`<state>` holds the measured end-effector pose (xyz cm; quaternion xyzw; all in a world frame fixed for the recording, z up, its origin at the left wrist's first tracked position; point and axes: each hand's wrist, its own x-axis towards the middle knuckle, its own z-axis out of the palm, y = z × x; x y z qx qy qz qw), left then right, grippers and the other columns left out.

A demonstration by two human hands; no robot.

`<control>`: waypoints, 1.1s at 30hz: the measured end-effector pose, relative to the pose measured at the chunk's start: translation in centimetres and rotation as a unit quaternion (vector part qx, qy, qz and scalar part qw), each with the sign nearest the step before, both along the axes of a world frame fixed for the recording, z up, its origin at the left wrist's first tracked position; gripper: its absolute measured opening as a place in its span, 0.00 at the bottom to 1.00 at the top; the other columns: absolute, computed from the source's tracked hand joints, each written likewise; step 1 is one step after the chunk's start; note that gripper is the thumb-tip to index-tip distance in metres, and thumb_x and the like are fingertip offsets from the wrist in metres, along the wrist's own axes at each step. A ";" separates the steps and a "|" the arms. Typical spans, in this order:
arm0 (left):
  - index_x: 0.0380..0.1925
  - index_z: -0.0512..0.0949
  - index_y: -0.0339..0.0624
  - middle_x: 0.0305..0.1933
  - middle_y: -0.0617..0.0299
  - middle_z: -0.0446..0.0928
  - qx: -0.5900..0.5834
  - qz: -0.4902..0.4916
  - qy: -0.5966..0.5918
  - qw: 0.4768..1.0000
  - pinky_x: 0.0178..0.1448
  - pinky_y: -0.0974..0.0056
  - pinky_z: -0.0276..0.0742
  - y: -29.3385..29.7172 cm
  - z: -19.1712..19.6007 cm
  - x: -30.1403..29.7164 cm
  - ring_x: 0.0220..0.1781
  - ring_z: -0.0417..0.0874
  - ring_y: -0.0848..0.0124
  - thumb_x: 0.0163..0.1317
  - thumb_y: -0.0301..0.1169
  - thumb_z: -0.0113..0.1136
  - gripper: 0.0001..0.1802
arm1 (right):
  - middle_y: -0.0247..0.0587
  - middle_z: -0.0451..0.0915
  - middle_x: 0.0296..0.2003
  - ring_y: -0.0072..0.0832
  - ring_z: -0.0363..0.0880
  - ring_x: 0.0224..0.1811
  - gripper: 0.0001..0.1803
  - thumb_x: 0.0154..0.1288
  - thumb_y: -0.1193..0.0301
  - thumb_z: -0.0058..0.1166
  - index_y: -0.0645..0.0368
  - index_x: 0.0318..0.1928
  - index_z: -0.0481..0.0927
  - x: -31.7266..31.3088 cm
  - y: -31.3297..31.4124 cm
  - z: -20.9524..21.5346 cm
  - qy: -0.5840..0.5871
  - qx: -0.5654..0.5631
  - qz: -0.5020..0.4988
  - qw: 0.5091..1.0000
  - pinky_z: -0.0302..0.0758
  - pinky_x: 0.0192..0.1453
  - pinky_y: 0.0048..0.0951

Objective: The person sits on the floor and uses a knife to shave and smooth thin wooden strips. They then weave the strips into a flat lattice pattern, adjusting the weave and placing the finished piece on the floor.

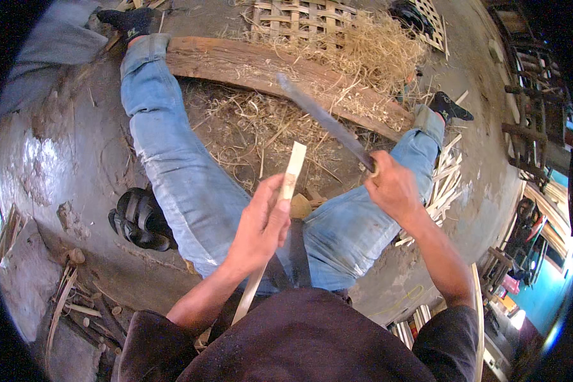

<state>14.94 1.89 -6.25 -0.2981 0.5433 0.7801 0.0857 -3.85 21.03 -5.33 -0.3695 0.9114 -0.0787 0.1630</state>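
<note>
My left hand [262, 219] is closed round a pale, flat bamboo strip [295, 159]. The strip's squared upper end sticks up past my fingers, and its lower length runs down beside my body. In my right hand [393, 188] I grip the handle of a long knife [328, 121]. Its grey blade slants up and to the left, over the shavings between my legs. Blade and strip are apart. Most of the knife's handle is hidden by my fingers.
A thick wooden plank [235, 60] lies across between my feet. Beyond it are a woven bamboo lattice [299, 22] and a heap of shavings [369, 54]. Dark sandals [140, 219] lie left of my leg. Split strips [445, 178] are piled at the right; sticks [86, 312] lie lower left.
</note>
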 end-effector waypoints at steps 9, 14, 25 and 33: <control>0.59 0.69 0.38 0.23 0.69 0.68 0.049 -0.076 0.046 0.995 0.24 0.75 0.62 -2.2 -1.0 -0.9 0.22 0.66 0.83 0.75 0.46 0.38 0.25 | 0.48 0.78 0.31 0.47 0.81 0.31 0.11 0.54 0.71 0.55 0.57 0.38 0.72 -0.5 -0.8 0.1 0.029 -0.038 0.053 0.997 0.78 0.32 0.44; 0.56 0.71 0.37 0.23 0.68 0.68 0.029 -0.060 0.013 0.998 0.23 0.75 0.63 -1.9 -0.4 -0.7 0.18 0.65 0.83 0.75 0.45 0.39 0.25 | 0.50 0.79 0.32 0.47 0.80 0.31 0.13 0.53 0.71 0.56 0.58 0.39 0.71 1.4 -1.0 0.6 -0.025 0.006 0.101 0.995 0.78 0.32 0.44; 0.53 0.72 0.35 0.23 0.68 0.69 0.103 -0.012 0.037 0.994 0.23 0.74 0.66 -1.7 -0.5 -1.4 0.20 0.70 0.81 0.74 0.41 0.39 0.21 | 0.46 0.77 0.29 0.45 0.80 0.31 0.12 0.52 0.71 0.56 0.56 0.38 0.71 0.1 -1.1 0.8 0.031 -0.046 0.038 0.998 0.78 0.33 0.43; 0.48 0.73 0.36 0.22 0.65 0.72 0.025 -0.061 -0.004 0.998 0.21 0.73 0.66 -1.7 0.0 -1.3 0.18 0.71 0.80 0.75 0.44 0.37 0.23 | 0.49 0.78 0.29 0.49 0.80 0.29 0.10 0.56 0.70 0.53 0.57 0.38 0.71 1.2 -0.9 -0.3 -0.012 -0.027 0.091 0.995 0.77 0.33 0.46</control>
